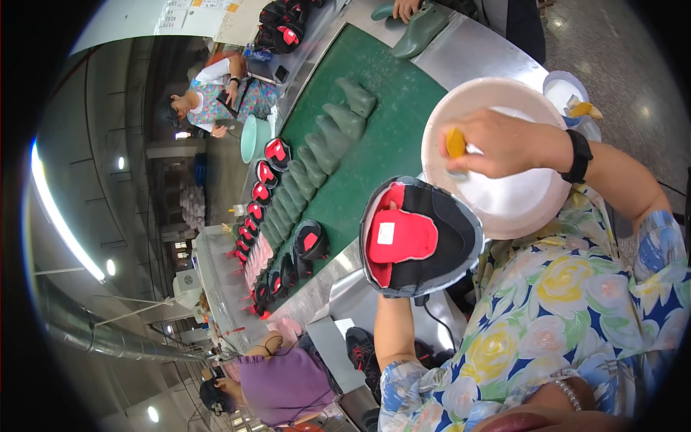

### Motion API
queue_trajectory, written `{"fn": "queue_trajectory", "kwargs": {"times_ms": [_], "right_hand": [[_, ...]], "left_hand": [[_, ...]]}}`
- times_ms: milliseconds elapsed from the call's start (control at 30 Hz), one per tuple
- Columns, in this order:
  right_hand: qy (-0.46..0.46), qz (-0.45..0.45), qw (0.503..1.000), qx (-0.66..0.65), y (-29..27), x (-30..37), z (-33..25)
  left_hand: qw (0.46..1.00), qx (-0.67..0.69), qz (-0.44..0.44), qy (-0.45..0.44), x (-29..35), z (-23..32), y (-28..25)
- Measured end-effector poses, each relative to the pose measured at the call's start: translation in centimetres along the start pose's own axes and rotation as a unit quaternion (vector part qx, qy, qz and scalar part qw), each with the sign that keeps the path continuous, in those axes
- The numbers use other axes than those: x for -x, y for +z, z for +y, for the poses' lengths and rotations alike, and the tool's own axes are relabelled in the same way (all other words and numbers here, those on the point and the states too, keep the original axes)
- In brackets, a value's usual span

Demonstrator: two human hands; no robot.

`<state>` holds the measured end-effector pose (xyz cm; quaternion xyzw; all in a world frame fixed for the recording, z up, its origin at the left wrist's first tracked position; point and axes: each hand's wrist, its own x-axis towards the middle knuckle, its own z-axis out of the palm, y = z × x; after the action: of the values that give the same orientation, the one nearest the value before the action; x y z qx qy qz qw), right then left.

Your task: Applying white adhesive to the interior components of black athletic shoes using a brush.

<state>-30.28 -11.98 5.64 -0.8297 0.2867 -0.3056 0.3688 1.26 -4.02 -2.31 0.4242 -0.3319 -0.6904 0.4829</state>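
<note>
My right hand is closed around the yellow handle of a brush, over a pale pink basin with white liquid in it. The brush's lower end is blurred and partly hidden by the basin's contents. Left of the basin, a black shoe upper with a red lining and a white label is held up, its opening toward me. My left forearm rises behind it; the shoe upper hides the left hand that supports it.
Green shoe lasts and black-and-red shoe uppers stand in rows along a green conveyor belt. A small bucket with a yellow-handled brush stands behind the basin. One co-worker wears purple; another stands farther off. Another person's hand is near a last.
</note>
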Motion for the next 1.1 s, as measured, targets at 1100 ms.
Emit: {"fn": "queue_trajectory", "kwargs": {"times_ms": [1100], "right_hand": [[0.1, 0.17, 0.973, -0.118, 1.4, 2.6, 0.1]], "left_hand": [[0.891, 0.015, 0.444, 0.09, -2.1, 1.9, -15.1]]}}
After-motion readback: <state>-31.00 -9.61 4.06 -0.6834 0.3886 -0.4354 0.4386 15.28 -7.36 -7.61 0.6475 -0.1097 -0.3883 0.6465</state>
